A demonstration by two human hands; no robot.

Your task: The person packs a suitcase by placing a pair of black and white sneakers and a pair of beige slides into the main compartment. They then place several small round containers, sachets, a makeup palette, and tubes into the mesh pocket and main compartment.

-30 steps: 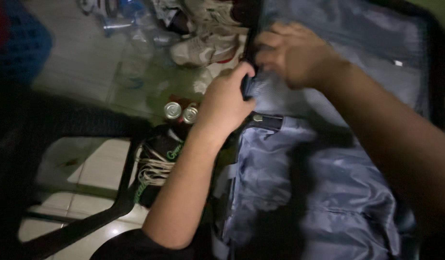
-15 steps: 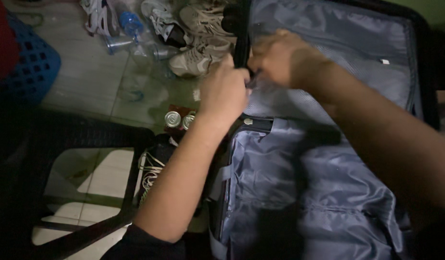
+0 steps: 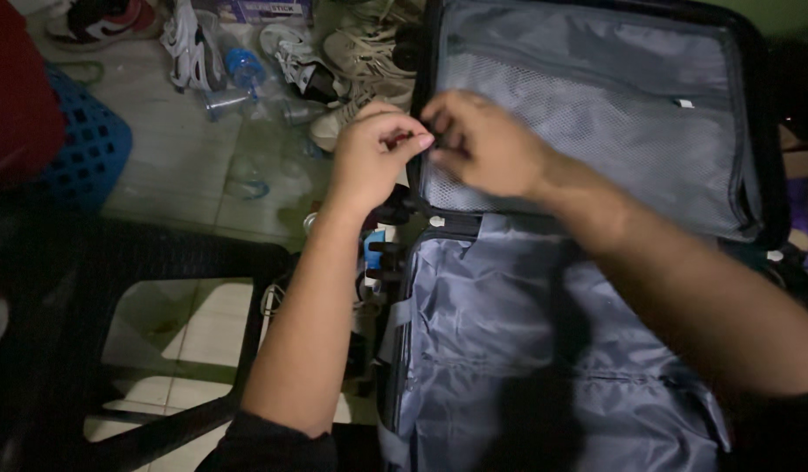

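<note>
Suitcase [image 3: 544, 350] open, left hand [image 3: 369, 162] and right hand [image 3: 483, 144] pinching lid's near-left edge

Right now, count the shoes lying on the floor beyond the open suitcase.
About 5, all on the tiles at the top: a red-and-white shoe, a white strappy shoe, a dark-and-white sneaker, and two beige sneakers. More may be hidden behind the suitcase lid.

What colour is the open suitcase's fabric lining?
Grey-blue fabric lining, clearest in the head view.
</note>
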